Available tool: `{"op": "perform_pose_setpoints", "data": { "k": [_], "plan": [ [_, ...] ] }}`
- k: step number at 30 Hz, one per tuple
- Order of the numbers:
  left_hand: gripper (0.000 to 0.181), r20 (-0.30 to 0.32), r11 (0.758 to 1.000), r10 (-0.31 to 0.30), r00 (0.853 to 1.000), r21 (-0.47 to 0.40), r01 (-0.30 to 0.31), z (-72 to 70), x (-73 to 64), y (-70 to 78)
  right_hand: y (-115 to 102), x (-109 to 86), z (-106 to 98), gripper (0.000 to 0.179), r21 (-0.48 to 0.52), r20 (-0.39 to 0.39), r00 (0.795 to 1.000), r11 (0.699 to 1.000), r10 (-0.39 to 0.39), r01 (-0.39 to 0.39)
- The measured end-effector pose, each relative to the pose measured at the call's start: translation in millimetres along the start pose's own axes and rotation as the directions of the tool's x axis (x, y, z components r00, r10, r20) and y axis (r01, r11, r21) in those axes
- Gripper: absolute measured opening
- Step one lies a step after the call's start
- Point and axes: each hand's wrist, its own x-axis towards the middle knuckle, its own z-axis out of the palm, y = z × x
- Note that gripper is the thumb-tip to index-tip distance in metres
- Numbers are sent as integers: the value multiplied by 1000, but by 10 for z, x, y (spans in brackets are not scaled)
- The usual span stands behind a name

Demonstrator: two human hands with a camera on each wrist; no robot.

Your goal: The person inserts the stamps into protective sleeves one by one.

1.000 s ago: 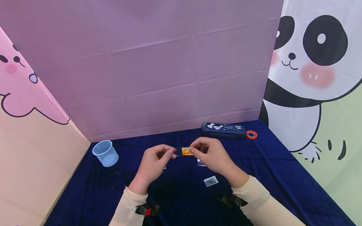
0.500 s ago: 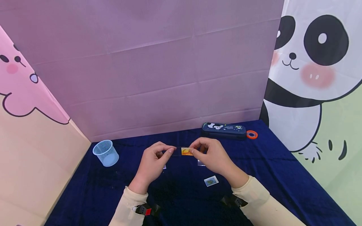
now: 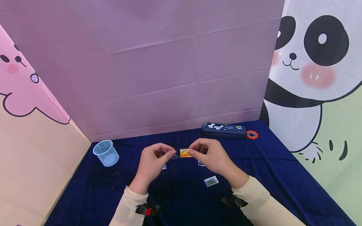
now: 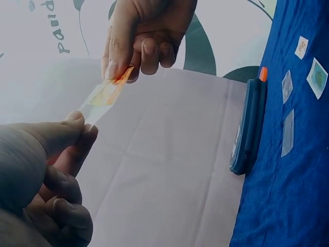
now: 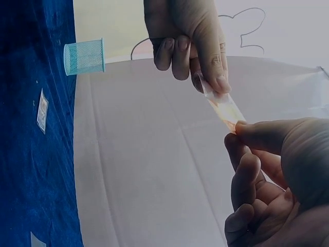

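Note:
Between my hands, above the table, is a small yellow-orange stamp [image 3: 185, 153] with a clear plastic sleeve [image 3: 176, 154] around or against it. My left hand [image 3: 154, 161] pinches the sleeve's left end between thumb and index finger. Thumb and fingers of my right hand [image 3: 210, 155] pinch the right end, where the orange part of the stamp [image 4: 119, 82] shows in the left wrist view. In the right wrist view the sleeve [image 5: 218, 98] looks bent up at the left fingertips. A bluish-green stamp [image 3: 211, 181] lies on the table below my right hand.
A blue mesh pen cup [image 3: 106, 153] stands at the left on the dark blue cloth [image 3: 181, 201]. A pencil case [image 3: 224, 131] and an orange tape roll [image 3: 252, 134] lie along the back. Clear sleeves [image 4: 288, 133] and another stamp [image 5: 42, 112] lie on the cloth.
The stamp has shifted slightly left and down with my right fingers. My left fingertips have shifted slightly at the sleeve's left end, which now shows more crinkled. Things on the table stay put.

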Motion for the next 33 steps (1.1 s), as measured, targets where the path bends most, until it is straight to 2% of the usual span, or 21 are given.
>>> {"op": "perform_pose_setpoints", "data": {
  "k": [7, 17, 33],
  "plan": [
    [4, -5, 1000, -8, 1000, -1, 8, 1, 6, 4, -12, 4, -7, 5, -7, -4, 1000, 1000, 2, -2],
    [8, -23, 1000, -25, 999, 12, 25, -36, 13, 13, 28, 20, -40, 6, -2, -9, 999, 999, 47, -47],
    [9, 5, 1000, -19, 1000, -12, 19, 2, -4, 48, 16, 5, -15, 5, -1, 37, 999, 1000, 8, -8]
  ]
}}
